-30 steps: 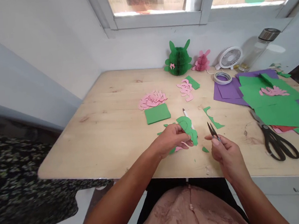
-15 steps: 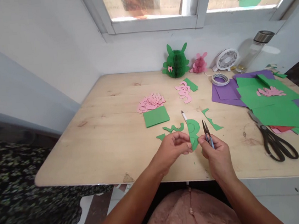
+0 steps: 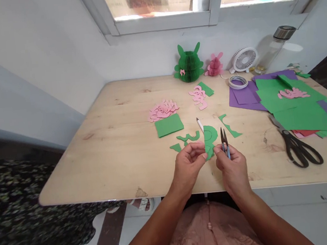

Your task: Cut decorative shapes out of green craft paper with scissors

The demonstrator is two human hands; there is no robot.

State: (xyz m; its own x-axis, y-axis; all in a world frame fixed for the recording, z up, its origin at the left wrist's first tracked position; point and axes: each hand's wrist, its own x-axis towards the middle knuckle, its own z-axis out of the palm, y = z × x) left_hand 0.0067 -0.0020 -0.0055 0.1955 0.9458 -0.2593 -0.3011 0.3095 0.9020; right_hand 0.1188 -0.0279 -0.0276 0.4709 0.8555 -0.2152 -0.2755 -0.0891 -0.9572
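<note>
Head view: your left hand (image 3: 187, 163) and right hand (image 3: 232, 168) meet just above the near edge of the wooden surface (image 3: 98, 168), both raised off it. Your left fingers (image 3: 197, 150) are curled closed, pinching a cut piece of green paper (image 3: 210, 136) by its lower left edge. They hide part of the piece, so its full outline is hard to make out; the top is rounded, with a faint curved line on it. Your right fingers (image 3: 220, 151) are closed around small blue-handled snips (image 3: 227, 151), covering part of the handles. The dark blades point upward, slightly apart, just beside the paper. You cannot tell from this view whether they touch it.

Just beyond your hands lie a white pen (image 3: 200, 124), its lower end hidden behind the paper, a wavy green strip (image 3: 188, 137), and a jagged green strip (image 3: 230, 128). Further back are a green rectangle (image 3: 169, 125) and two heaps of pink cutouts (image 3: 162, 110). At the right, black-handled scissors (image 3: 299, 151) rest beside overlapping green and purple sheets (image 3: 303, 113), partly covering one another. Two honeycomb paper rabbits (image 3: 189, 67) stand at the far edge.
</note>
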